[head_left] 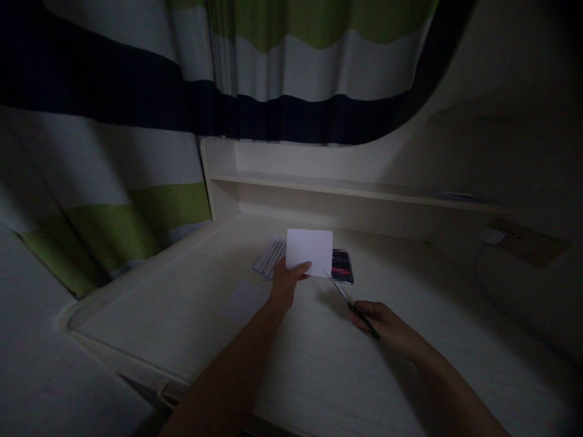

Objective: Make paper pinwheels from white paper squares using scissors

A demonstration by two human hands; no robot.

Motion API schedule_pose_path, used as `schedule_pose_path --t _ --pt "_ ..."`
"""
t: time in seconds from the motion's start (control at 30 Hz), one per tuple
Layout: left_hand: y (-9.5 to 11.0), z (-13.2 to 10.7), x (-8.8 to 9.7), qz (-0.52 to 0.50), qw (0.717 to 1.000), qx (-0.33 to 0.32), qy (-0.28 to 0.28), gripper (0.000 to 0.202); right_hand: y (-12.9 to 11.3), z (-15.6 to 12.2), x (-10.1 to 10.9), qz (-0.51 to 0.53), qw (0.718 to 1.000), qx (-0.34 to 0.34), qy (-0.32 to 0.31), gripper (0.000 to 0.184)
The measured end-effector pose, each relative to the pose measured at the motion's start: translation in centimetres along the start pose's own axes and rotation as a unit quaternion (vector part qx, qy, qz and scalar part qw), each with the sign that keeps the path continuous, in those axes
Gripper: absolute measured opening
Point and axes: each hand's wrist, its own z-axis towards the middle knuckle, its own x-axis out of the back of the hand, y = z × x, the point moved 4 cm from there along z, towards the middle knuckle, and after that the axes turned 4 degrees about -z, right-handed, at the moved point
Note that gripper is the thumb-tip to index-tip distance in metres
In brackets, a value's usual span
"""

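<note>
A white sheet of paper (310,247) is held up above the desk in my left hand (286,280), the thumb lying across its lower edge. My right hand (371,317) is closed around the dark handles of a pair of scissors (341,292). The scissors' metal tips reach the paper's lower right corner; whether they cut into it I cannot tell. Behind the paper's right edge lies a dark, phone-like rectangle (341,266) with a blurred surface. Left of the paper rest several white strips (268,256), partly covered by it. Another pale sheet (246,301) lies flat beside my left wrist.
The pale desk (204,340) has a raised rim on its left. A low shelf (319,183) runs along its back. Striped curtains (291,73) hang behind and to the left. At the right is a brownish flat panel (531,243) with a cable below it.
</note>
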Motion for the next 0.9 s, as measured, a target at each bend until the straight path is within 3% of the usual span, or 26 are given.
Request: schedule_pose_path --t 0.9 --pt "0.08 -0.31 -0.25 0.018 1.000 0.010 -0.003 0.040 0.20 -0.02 -0.15 0.013 1.000 -0.014 0.004 0.043"
